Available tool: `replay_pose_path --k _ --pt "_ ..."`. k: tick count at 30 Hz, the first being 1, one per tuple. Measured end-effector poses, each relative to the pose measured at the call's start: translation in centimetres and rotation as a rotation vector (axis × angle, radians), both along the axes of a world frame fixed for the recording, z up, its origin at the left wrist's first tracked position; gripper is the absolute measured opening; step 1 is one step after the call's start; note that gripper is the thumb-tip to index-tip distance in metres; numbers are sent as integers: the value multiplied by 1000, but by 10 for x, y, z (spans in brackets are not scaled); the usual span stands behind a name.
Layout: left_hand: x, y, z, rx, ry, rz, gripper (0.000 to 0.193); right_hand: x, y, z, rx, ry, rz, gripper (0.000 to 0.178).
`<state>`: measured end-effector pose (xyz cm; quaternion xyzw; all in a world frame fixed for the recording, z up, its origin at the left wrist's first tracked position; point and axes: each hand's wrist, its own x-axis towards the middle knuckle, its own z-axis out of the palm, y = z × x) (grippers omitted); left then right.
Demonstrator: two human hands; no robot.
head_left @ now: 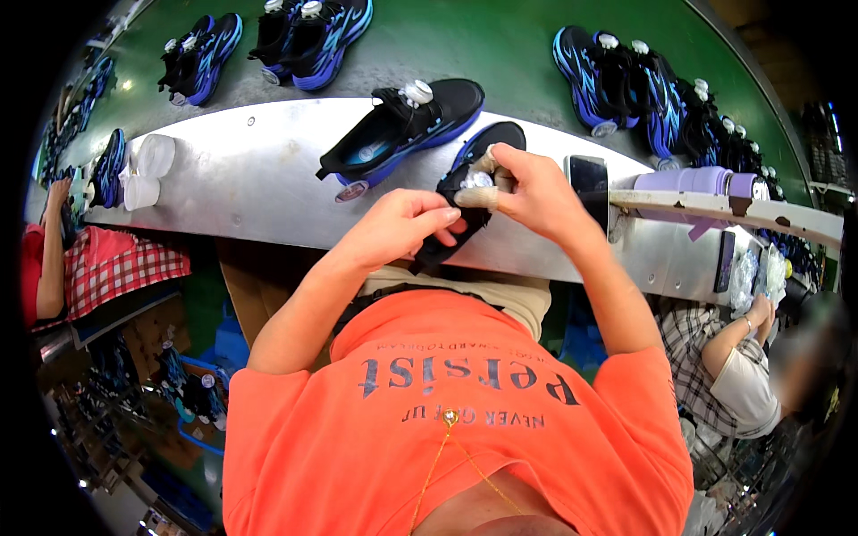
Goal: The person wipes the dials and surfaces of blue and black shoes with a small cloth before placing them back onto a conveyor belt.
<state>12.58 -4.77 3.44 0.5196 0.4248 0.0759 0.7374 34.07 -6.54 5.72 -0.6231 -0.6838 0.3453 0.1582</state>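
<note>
In front of me on the metal bench, a black and blue sneaker (509,136) lies tilted, its toe pointing away. My right hand (541,192), with pale covers on thumb and forefinger, pinches the whitish dial (476,180) on its upper. The dial seems wrapped in clear film. My left hand (402,228) is closed at the sneaker's left side, thumb and fingertips on its dark edge; exactly what they grip is partly hidden. Just beyond, the matching sneaker (411,129) rests on its sole, with a white dial on top and a round tag at the heel.
Pairs of similar sneakers (313,45) stand on the green surface (465,45) beyond the bench (259,179). A dark phone (587,188), a lilac bottle (684,181) and a worn white rail (742,207) are at right. Clear cups (147,170) stand left. People work at both sides.
</note>
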Motion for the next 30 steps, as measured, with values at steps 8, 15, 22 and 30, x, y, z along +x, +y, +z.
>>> replay_pose_path --k 8,15,22,30 --pt "-47 90 -21 674 359 235 30 4 89 -14 259 254 217 61" --pt "-28 61 -33 770 380 356 23 -22 80 -21 248 149 442 49" --pt "-22 56 -36 676 277 594 25 -30 95 8 130 -208 558 43" --pt "-28 42 21 548 351 33 30 -37 64 -14 391 -211 447 38"
